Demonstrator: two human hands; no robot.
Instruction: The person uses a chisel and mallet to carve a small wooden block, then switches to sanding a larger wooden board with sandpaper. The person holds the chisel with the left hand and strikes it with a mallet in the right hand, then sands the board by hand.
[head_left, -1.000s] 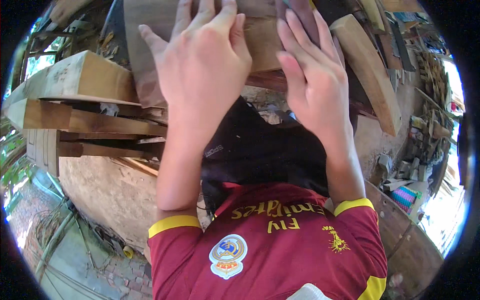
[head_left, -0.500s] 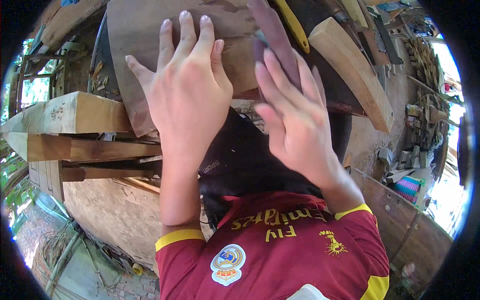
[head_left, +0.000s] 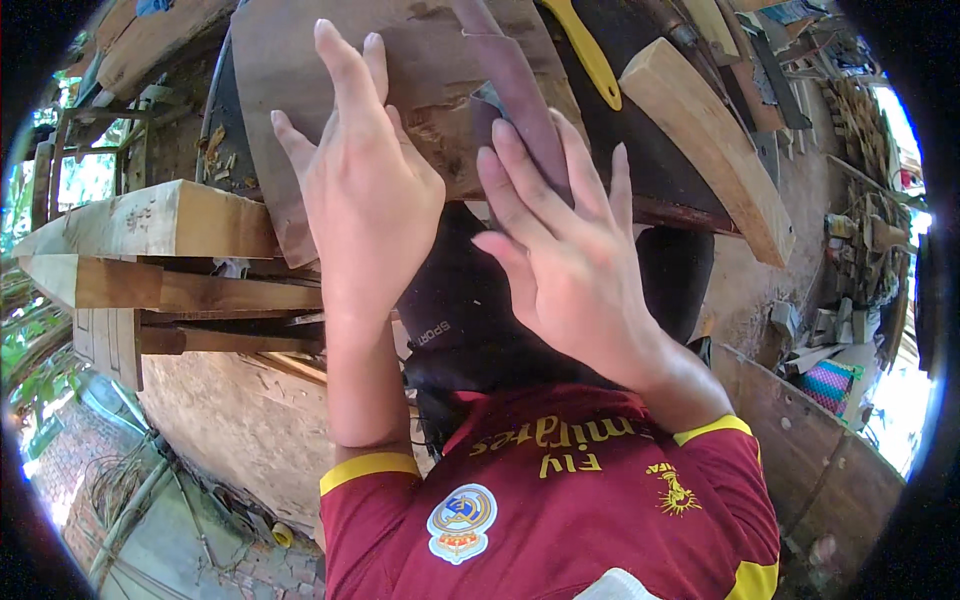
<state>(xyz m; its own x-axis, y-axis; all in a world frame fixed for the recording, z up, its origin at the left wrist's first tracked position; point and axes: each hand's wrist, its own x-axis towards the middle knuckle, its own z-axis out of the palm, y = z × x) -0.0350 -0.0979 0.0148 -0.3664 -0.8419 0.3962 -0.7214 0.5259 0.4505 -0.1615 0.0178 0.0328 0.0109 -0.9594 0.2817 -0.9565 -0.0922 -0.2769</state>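
My left hand (head_left: 370, 200) is over a flat brown sheet or board (head_left: 270, 80), its fingers stretched out and spread, with nothing in it. The hand is tipped onto its side; whether it touches the brown surface I cannot tell. To its right, my right hand (head_left: 570, 235) holds a folded, dark reddish-brown strip that looks like sandpaper (head_left: 525, 100) against its fingers. The strip's far end reaches over the brown surface. Its lower end is hidden behind my fingers.
A yellow handle (head_left: 585, 55) lies beyond the strip. A thick, curved wooden piece (head_left: 700, 140) is at the right of the dark worktop (head_left: 640, 150). Stacked timber beams (head_left: 220, 225) jut out at the left. Wood shavings (head_left: 215, 150) lie near the worktop's left edge.
My left hand has turned from palm-down onto its side. My right hand has shifted left and slightly down, and the strip has moved with it. The view has shifted a little.
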